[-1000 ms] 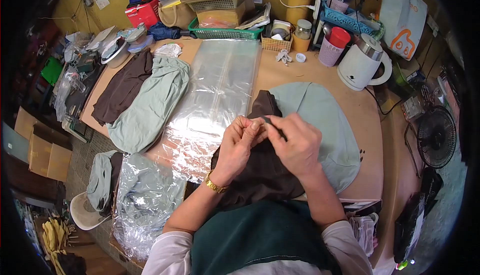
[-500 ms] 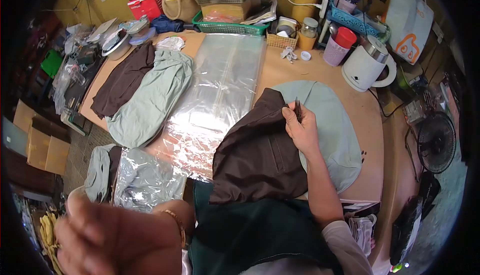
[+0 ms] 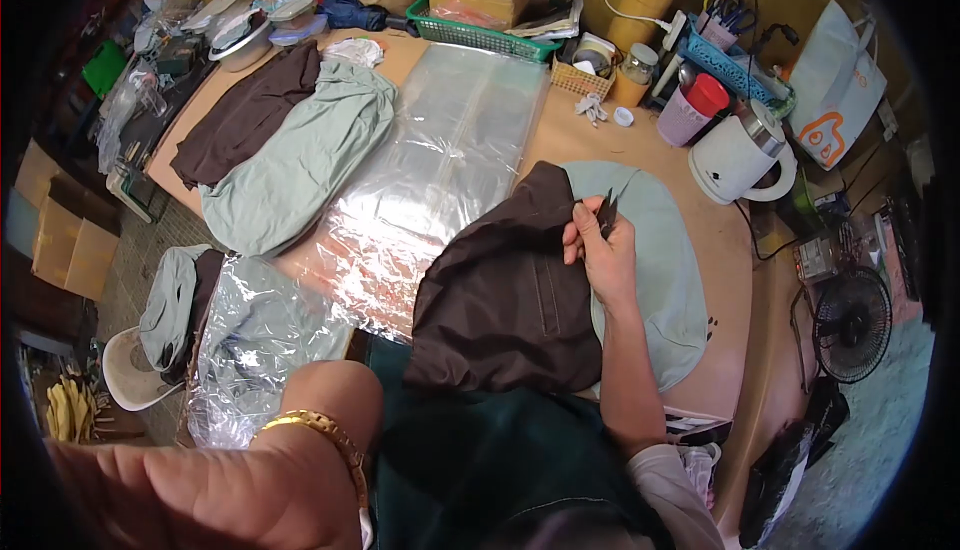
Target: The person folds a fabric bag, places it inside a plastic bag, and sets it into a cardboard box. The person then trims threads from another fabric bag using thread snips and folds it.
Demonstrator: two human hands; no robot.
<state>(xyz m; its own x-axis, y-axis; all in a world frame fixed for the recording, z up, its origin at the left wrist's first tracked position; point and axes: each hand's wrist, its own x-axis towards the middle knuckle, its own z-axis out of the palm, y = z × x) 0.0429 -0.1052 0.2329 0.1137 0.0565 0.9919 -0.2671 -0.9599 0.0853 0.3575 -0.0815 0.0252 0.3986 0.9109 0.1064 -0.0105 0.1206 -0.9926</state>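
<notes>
My right hand [image 3: 609, 262] is closed around small dark thread snips [image 3: 606, 212], their pointed blades sticking up past the thumb. It is over the upper right edge of a dark brown cloth piece [image 3: 490, 310] with a stitched slit, fingertips right at the fabric. Under that lies a pale green cloth piece [image 3: 668, 280] with a rounded outline. My left hand [image 3: 190, 500] is large and close to the camera at the lower left, wearing a gold bracelet; its fingers run into the dark edge of the view and are hidden. Dark green cloth [image 3: 470, 460] covers my lap.
Clear plastic sheets [image 3: 455, 150] lie along the table's middle. Brown [image 3: 250, 110] and pale green [image 3: 305, 160] garments are at its left. A plastic-wrapped pack [image 3: 265, 340] sits nearer me. A white kettle [image 3: 735, 155] and a fan [image 3: 852, 325] stand right.
My left hand has moved down and left, its fingers passing out of sight. My right hand keeps the snips, its fingers turned slightly. The whole view has shifted, showing a white stool at left.
</notes>
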